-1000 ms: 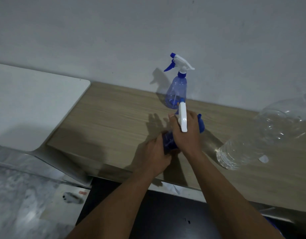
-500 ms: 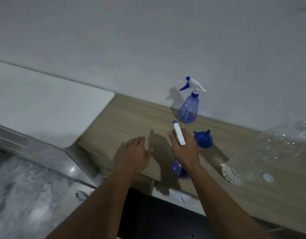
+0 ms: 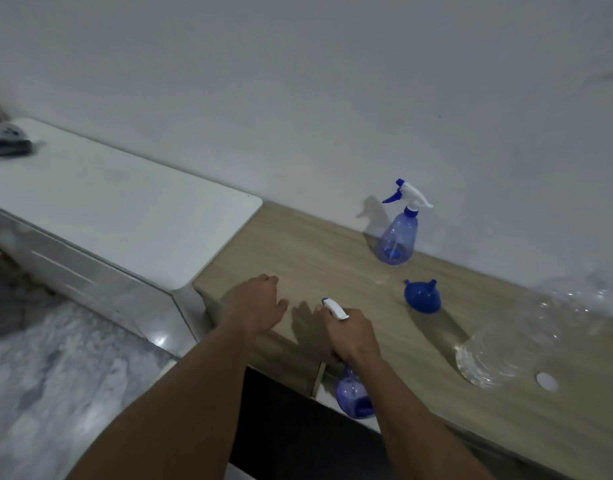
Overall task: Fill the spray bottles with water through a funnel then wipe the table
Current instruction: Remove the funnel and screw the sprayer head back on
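Note:
My right hand (image 3: 350, 332) grips the white trigger head of a blue spray bottle (image 3: 353, 398), which hangs off the front edge of the wooden table (image 3: 305, 251). My left hand (image 3: 255, 304) rests on the table's front left corner, its fingers curled downward and holding nothing. A second blue spray bottle (image 3: 400, 233) stands upright by the wall. The blue funnel (image 3: 422, 296) lies mouth down on the table between that bottle and my right hand.
A large clear water bottle (image 3: 526, 336) lies on its side at the right, with a white cap (image 3: 546, 381) near its base. A white cabinet (image 3: 107, 216) adjoins the table on the left, with a cloth-like object (image 3: 7, 140) at its far end.
My left hand let go of the bottle and moved left to the table's corner. My right hand drew the spray bottle back past the table's front edge. The view swung left.

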Motion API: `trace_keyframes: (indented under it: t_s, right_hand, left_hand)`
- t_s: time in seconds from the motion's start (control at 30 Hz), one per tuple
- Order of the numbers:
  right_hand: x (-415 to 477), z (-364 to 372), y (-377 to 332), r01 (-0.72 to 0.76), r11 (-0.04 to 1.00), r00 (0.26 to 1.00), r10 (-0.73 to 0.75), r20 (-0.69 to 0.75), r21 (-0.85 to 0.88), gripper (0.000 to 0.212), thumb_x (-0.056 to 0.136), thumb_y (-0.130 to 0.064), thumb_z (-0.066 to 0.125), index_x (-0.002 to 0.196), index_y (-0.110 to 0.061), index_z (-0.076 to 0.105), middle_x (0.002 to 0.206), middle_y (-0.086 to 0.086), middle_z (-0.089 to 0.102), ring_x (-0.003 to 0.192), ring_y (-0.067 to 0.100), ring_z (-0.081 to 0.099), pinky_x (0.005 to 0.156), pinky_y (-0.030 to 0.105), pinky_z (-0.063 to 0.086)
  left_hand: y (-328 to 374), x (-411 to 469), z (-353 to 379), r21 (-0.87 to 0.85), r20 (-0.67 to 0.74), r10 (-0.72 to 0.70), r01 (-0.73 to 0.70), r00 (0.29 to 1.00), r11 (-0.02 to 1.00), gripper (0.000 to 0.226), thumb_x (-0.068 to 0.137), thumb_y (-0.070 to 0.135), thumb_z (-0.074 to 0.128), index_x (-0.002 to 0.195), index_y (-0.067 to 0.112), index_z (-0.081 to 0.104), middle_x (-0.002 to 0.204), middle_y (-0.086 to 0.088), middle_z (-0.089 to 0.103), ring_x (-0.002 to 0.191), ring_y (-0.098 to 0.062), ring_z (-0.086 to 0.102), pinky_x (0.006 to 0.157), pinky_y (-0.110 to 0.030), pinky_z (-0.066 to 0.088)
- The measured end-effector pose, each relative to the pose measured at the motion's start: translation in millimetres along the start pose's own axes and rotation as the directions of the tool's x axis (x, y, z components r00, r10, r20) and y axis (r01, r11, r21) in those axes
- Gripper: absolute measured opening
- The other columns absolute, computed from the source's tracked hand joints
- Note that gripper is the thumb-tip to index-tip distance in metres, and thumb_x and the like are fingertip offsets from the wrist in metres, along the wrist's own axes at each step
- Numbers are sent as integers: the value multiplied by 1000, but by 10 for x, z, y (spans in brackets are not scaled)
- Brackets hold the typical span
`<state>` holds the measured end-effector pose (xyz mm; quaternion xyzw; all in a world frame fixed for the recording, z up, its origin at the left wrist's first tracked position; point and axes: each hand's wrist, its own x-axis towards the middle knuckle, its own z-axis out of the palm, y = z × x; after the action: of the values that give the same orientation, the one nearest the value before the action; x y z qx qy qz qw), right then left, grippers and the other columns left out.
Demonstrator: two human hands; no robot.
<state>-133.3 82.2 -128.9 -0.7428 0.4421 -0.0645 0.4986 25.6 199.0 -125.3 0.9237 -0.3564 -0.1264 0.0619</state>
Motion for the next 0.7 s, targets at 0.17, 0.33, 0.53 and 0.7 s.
trace_keyframes:
  t_s: [0.17,0.33,0.53,0.7]
  right_hand:
    - [-55,-6,1,-29,999,1000,29,-2,-19,55,76,-64,59,66,-11,65,60,7,69,60,30,69,65,43,59]
    - [-82,-72,-36,-59,997,998,58,10,46,45,79,-61,65,77,-15,65,65,6,70,47,22,63,50,33,51]
    - [-146,-128,-81,-33,996,999,32,15,86,43,83,-54,65,72,-13,60,65,7,65,42,20,57,52,33,49]
    - [-174,-158,-75,-61,992,998,61,7,107,55,83,-56,66,82,-2,65,69,9,69,42,18,57,49,30,48]
  left_hand:
    - [15,-39,-11,3,27,18,-18,999,1000,60,97,47,50,147,15,43,146,-7,49,131,-28,50,106,-44,44]
    - [-13,-58,-45,-2,22,19,-19,1000,1000,59,97,45,51,146,13,44,145,-8,50,131,-29,50,106,-45,44]
    - [-18,-103,-40,-17,18,21,-20,1000,1000,58,97,44,51,146,14,44,146,-8,50,132,-29,49,106,-45,44]
    - [-29,-129,-24,-13,15,27,-26,1000,1000,58,96,44,51,146,15,44,146,-6,50,131,-29,50,105,-46,45]
